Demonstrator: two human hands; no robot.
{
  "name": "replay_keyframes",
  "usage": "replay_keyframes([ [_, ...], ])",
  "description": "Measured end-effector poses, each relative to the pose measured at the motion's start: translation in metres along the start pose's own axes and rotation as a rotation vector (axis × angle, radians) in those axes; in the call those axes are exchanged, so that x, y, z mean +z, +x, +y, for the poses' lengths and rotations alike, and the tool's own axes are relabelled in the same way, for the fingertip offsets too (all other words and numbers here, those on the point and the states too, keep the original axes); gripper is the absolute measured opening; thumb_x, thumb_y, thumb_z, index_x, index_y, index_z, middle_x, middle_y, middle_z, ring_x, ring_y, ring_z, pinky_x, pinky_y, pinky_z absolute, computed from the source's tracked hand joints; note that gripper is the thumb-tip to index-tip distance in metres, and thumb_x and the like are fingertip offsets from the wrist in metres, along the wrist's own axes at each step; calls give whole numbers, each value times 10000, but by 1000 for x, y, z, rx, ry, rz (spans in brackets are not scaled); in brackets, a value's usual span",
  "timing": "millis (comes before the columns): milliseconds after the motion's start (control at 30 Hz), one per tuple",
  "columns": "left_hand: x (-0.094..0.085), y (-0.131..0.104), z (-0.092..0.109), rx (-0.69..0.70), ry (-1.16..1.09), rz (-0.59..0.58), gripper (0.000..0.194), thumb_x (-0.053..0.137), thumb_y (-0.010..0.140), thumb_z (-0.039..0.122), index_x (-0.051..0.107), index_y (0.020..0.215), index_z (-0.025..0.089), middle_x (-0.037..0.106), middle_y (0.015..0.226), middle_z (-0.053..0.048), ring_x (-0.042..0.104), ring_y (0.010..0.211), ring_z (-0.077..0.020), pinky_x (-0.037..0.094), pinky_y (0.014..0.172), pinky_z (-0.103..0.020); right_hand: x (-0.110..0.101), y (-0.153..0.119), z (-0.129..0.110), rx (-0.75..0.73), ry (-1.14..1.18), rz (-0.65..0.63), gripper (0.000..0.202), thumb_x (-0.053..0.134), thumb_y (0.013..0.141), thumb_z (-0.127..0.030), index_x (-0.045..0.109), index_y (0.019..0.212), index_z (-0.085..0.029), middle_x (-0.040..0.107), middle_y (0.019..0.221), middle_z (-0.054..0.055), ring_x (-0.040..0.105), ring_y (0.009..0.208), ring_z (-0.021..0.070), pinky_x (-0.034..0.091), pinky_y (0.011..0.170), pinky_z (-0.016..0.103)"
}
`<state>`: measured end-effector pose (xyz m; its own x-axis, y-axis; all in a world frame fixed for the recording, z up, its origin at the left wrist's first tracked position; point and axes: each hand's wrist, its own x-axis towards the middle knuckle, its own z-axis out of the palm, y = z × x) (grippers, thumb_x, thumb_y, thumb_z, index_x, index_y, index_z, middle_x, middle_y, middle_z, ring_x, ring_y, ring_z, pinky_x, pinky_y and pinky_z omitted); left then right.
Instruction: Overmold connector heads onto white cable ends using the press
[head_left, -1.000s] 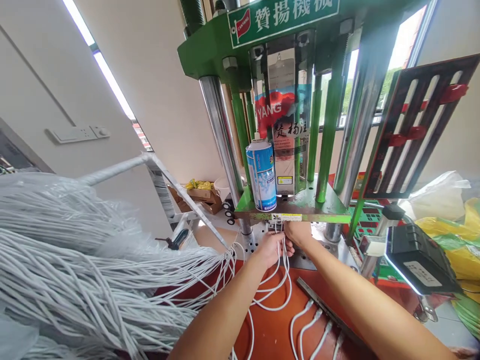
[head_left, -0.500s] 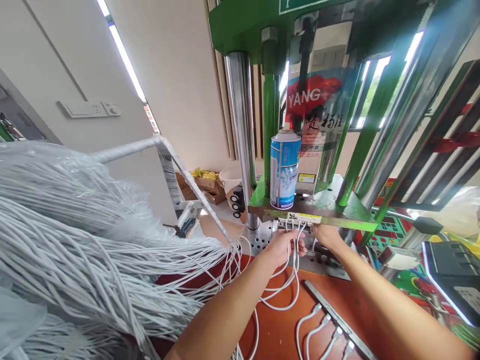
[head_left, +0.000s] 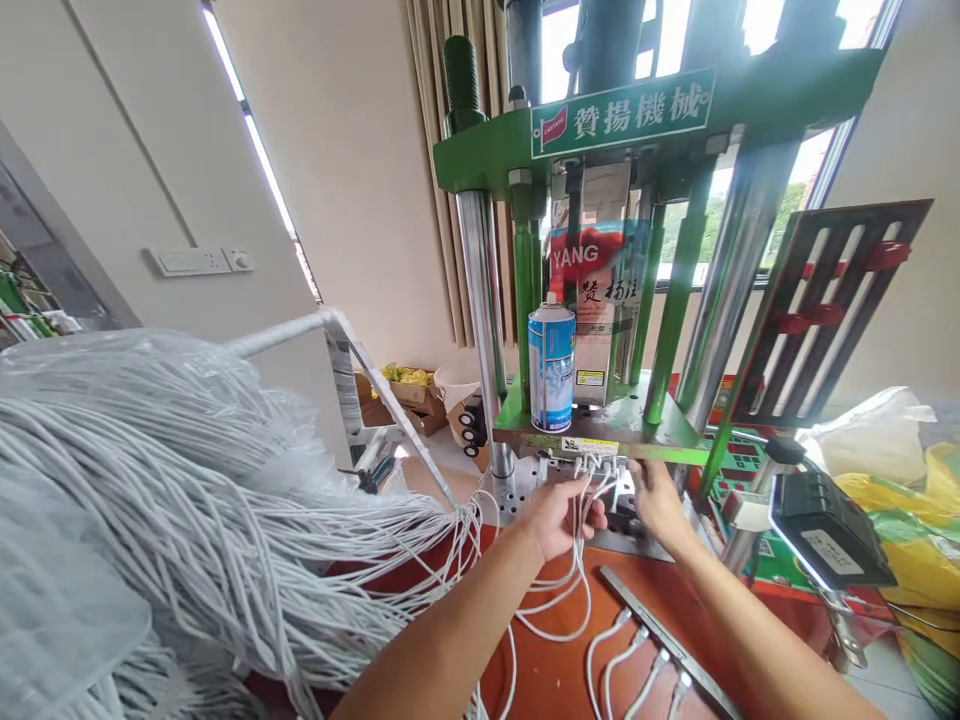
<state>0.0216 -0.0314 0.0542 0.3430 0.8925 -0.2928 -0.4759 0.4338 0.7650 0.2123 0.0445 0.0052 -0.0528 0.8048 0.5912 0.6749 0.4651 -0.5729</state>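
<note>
Several white cables (head_left: 579, 545) hang from connectors just below the press's green plate (head_left: 637, 432). My left hand (head_left: 559, 518) is closed around these cables in front of the press. To its right my right hand (head_left: 658, 505) reaches to the edge of the metal mould under the plate; its fingertips are partly hidden, and what they touch is unclear. On the orange-red table lies a metal bar (head_left: 660, 630) with several white cable ends set along it. A blue and white spray can (head_left: 552, 368) stands upright on the green plate.
A large bundle of white cables (head_left: 187, 500) fills the left, beside a wrapped metal frame (head_left: 390, 400). A black lamp-like box (head_left: 829, 525) stands at the right, near yellow bags (head_left: 911, 530). Cardboard boxes (head_left: 420, 402) sit behind.
The view has tilted up and shows more of the press top. The connectors have come out a little from beneath the plate, and my right hand is more visible. My left hand still holds the cables.
</note>
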Motion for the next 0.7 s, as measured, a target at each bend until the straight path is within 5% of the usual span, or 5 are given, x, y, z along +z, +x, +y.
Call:
replay_keyframes([
  [167, 13, -68, -61, 50, 6, -18, 444, 775, 805, 489, 630, 958, 99, 460, 531, 72, 206, 370, -27, 88, 410, -217, -28, -88, -12, 24, -3, 13, 286, 368, 1059, -442, 561, 1073, -231, 681, 1055, 94, 659, 957, 253, 543, 843, 410],
  [333, 18, -92, -99, 60, 31, 84, 602, 813, 690, 650, 577, 913, 144, 393, 507, 108, 170, 381, -24, 60, 410, -228, -42, -137, -26, 97, -98, -2, 303, 354, 1062, -447, 568, 1058, -233, 670, 1005, 103, 644, 923, 284, 504, 811, 428],
  [500, 33, -105, -109, 39, 64, 166, 664, 816, 643, 707, 565, 916, 155, 370, 480, 123, 150, 373, -25, 54, 405, -227, -50, -143, -17, 158, -179, -17, 263, 396, 1030, -401, 586, 975, -228, 660, 941, 116, 612, 908, 305, 455, 806, 436],
  [700, 39, -134, -92, 24, 165, 43, 590, 770, 760, 687, 594, 929, 150, 373, 449, 114, 144, 359, -31, 73, 388, -219, -74, -140, 12, 261, -142, -87, 235, 462, 943, -404, 573, 830, -229, 651, 898, 126, 588, 922, 326, 437, 825, 470],
])
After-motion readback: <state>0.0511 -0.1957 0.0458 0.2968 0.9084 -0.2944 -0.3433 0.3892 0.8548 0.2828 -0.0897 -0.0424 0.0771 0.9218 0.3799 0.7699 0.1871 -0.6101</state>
